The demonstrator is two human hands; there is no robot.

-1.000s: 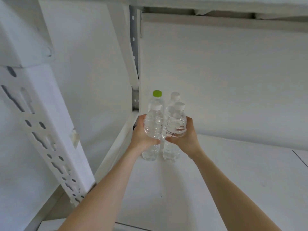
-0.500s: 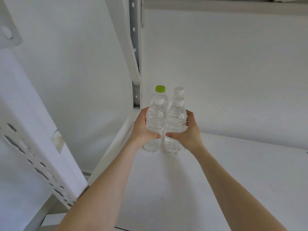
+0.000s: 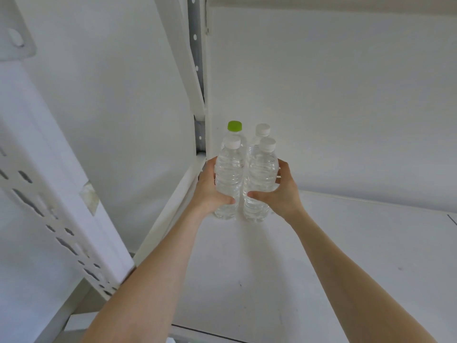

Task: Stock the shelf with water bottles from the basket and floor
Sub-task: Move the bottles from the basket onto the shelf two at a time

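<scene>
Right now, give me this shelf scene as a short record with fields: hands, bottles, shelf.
left hand: grips the front-left clear plastic water bottle with white cap around its middle
right hand: grips the front-right clear plastic water bottle with white cap
front pair: upright, side by side
back row: clear plastic bottle with green cap left, clear plastic bottle with white cap right, both upright behind the held pair
location: back left corner of the white shelf board

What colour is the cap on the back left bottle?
The cap is bright green; the head view shows it best.
</scene>
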